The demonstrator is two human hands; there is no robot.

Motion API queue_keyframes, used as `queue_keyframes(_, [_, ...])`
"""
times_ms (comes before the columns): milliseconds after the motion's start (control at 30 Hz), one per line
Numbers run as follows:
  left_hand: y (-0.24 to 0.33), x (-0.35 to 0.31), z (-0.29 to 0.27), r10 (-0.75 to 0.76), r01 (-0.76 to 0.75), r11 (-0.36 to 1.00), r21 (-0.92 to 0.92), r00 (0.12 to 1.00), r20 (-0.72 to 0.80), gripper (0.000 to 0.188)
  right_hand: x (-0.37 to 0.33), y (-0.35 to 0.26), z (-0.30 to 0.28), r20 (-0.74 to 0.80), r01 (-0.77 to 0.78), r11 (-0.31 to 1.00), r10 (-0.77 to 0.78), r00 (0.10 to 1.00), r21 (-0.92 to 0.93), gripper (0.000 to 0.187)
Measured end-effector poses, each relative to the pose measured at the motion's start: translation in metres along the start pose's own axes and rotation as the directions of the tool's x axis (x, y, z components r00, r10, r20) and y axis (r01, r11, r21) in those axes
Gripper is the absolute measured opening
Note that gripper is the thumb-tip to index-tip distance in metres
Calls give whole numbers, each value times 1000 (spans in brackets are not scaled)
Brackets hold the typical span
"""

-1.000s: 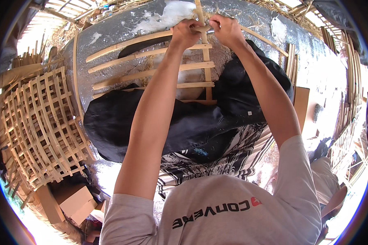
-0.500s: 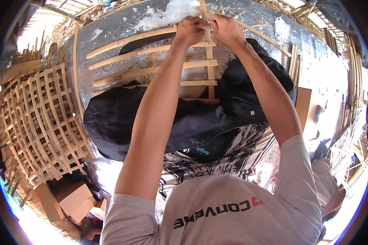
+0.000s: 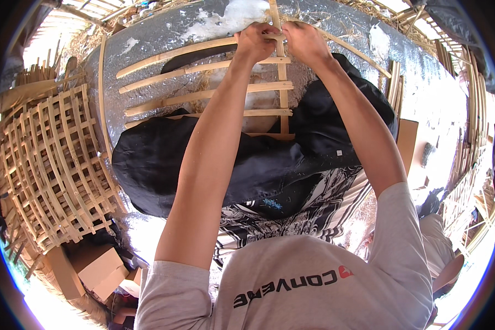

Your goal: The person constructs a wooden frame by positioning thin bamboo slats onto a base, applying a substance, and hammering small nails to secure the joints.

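Observation:
My left hand is closed on the uppermost crosswise bamboo slat, close to where it meets a long upright bamboo strip. Just right of that crossing, my right hand pinches at the slat's end, its fingertips partly hidden. Both hands almost meet there, at the top of the view. Below them, several more bamboo slats lie across the upright strip, roughly parallel, with gaps between. Black cloth spreads over my lap, and the lowest slats reach its edge.
A silvery sheet covers the ground, with straw bits on it. Woven bamboo lattices are stacked at the left, above cardboard boxes. Another bamboo strip slants away right of my hands. Loose bamboo strips stand at the far right.

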State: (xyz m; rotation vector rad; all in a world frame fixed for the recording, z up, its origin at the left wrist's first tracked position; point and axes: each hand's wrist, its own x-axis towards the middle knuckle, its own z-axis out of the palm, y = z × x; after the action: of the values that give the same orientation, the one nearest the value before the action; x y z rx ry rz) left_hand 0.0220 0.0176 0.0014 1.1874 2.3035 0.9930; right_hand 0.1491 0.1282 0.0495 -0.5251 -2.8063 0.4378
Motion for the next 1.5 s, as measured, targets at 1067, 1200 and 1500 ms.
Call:
queue_keyframes(1067, [7,-4,14,-28,36,999,32,976,-216,16,8,-13,9,32,-31,999,32,999,-37,22])
queue_keyframes(1200, [7,-1,22,45,-28,998,57,950,-311,16,8,-14,-1,38,-99,995,98,994,21,24])
queue_keyframes(1500, [-12,-3,17,95,-58,989,133,952,-290,19,-128,22,-128,-440,-462,799,599,670,385,28])
